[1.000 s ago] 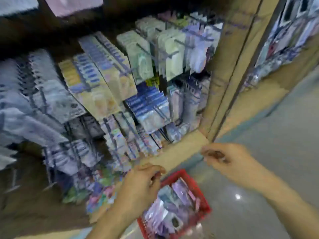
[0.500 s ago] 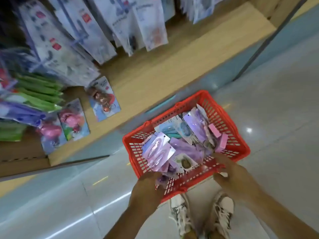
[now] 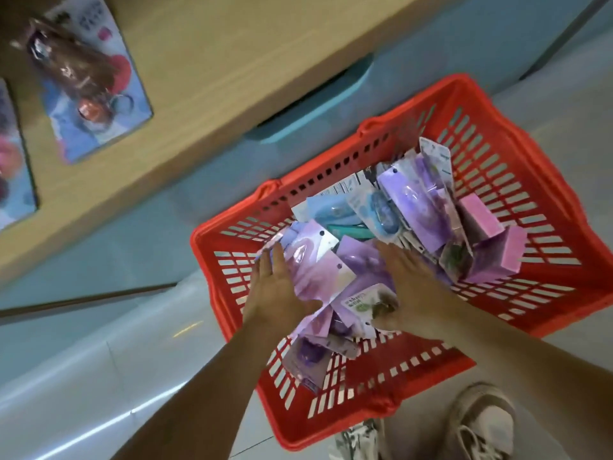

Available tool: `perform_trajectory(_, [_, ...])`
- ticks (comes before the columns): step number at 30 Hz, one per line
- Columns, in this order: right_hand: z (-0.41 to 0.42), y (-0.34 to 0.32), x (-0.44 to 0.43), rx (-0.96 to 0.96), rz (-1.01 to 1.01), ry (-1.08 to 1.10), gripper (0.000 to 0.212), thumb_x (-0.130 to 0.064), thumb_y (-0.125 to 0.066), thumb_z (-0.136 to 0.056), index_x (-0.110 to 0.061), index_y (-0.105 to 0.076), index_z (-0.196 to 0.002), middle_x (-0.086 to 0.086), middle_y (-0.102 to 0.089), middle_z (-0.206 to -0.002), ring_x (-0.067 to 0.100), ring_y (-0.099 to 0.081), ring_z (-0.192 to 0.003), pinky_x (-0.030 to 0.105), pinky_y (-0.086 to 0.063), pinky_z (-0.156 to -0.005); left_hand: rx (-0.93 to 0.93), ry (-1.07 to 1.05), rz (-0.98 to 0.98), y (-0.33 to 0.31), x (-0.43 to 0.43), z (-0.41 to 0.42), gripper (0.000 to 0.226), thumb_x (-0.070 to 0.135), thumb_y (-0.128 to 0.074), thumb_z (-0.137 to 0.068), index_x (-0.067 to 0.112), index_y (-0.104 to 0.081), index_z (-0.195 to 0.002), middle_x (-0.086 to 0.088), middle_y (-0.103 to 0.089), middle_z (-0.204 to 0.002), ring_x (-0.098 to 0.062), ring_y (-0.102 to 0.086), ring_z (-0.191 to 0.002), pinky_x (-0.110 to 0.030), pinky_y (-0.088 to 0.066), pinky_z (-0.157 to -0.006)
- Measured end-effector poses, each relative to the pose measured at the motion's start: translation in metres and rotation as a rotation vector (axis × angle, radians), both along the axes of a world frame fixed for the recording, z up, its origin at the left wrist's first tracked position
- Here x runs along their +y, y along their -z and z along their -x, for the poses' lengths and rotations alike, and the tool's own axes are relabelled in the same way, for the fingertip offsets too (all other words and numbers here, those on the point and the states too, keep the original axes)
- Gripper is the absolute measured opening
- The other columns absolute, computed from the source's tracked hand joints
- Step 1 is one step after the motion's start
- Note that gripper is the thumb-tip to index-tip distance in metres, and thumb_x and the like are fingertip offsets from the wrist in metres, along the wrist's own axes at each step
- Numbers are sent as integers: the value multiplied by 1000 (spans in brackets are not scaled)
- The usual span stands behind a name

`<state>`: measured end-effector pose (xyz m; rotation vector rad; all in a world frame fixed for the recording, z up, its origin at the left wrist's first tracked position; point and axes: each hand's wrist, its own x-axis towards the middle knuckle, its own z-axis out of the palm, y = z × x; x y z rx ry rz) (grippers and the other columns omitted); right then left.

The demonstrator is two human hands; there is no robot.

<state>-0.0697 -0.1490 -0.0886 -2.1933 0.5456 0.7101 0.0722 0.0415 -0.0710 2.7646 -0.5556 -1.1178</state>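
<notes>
A red plastic basket (image 3: 517,180) sits on the floor, filled with several purple, blue and pink packets (image 3: 414,200). My left hand (image 3: 277,290) lies inside the basket with straight fingers against the left side of a purple packet (image 3: 311,270). My right hand (image 3: 413,293) rests flat on the pile to the right of it, fingers straight, thumb touching a card-backed packet with a dark item (image 3: 368,302). Neither hand visibly grips anything.
A wooden shelf base (image 3: 212,78) runs along the upper left with two carded toy packs (image 3: 89,78) lying on it. Its teal plinth (image 3: 315,107) stands behind the basket. My two sneakers (image 3: 477,426) stand on the glossy floor at the basket's near edge.
The view dropped from the hanging shelf goods to the basket. Both hands went from the basket's near rim down into it and now lie on the packets.
</notes>
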Motion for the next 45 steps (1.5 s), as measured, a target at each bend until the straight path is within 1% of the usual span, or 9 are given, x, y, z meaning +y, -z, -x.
perform_trajectory(8, [-12, 1, 0, 121, 179, -29, 118, -57, -82, -61, -37, -7, -150, 3, -36, -136, 27, -36, -133, 52, -38, -106, -150, -70, -97, 8, -4, -7, 107, 50, -75, -74, 20, -10, -153, -9, -32, -151, -35, -34, -137, -45, -32, -110])
perform_trajectory(13, [-7, -5, -12, 68, 139, 60, 73, -47, -78, -66, -33, -43, -128, -4, -51, -114, 20, -54, -112, 35, -44, -89, -97, -127, -152, -2, -10, -5, 95, 44, -77, -73, 22, -19, -146, -5, -35, -141, -31, -43, -131, -51, -35, -106])
perform_trajectory(18, [-3, -1, -13, -35, -13, 332, 42, -24, -79, -69, -22, -47, -96, -5, -55, -91, 20, -59, -85, 28, -47, -65, 4, -53, -94, -12, -8, 19, 71, 42, -76, -71, 26, -35, -125, 6, -58, -103, -19, -62, -90, -33, -53, -79])
perform_trajectory(25, [3, 3, -23, -87, -323, 708, 24, 8, -74, -74, -10, -63, -86, 4, -64, -73, 6, -59, -60, 8, -43, -48, 27, -197, 31, -3, 8, 50, 65, 33, -78, -68, 10, -54, -124, -2, -53, -125, -22, -50, -117, -28, -47, -95])
perform_trajectory(28, [3, 8, -22, -109, -189, 515, 34, -5, -83, -69, -32, -64, -78, 6, -62, -105, 6, -58, -93, 7, -41, -79, -110, -177, 59, 2, 1, 28, 77, 36, -78, -73, 10, -47, -138, -6, -27, -152, -26, -23, -139, -34, -30, -113])
perform_trajectory(31, [4, 11, -14, -101, -107, 352, 68, -13, -87, -60, -36, -52, -114, -6, -40, -130, 16, -44, -120, 26, -36, -94, -29, -239, -28, 16, -7, 3, 79, 46, -80, -67, 13, -50, -132, -10, -31, -152, -32, -36, -136, -42, -39, -109])
perform_trajectory(37, [3, 3, -17, -25, 70, 273, 97, -19, -86, -64, -29, -32, -145, 4, -47, -134, 30, -46, -120, 42, -44, -98, -12, -61, -221, 7, -13, 12, 72, 64, -72, -64, 26, -48, -122, 2, -53, -117, -27, -46, -120, -45, -44, -98])
perform_trajectory(41, [9, 1, -25, -1, 59, 334, 88, -16, -85, -64, -30, -41, -139, 0, -57, -117, 25, -56, -108, 39, -50, -91, -35, -221, 41, -14, -5, 32, 64, 51, -80, -63, 21, -57, -115, 4, -54, -108, -15, -56, -94, -28, -51, -79])
perform_trajectory(45, [9, -19, -28, -96, 1, 459, 70, -12, -82, -73, -32, -50, -132, -10, -65, -101, 12, -64, -89, 30, -55, -77, -88, -449, 249, -52, 0, 38, 59, 41, -90, -57, 22, -60, -104, 5, -62, -98, -15, -64, -85, -31, -56, -72])
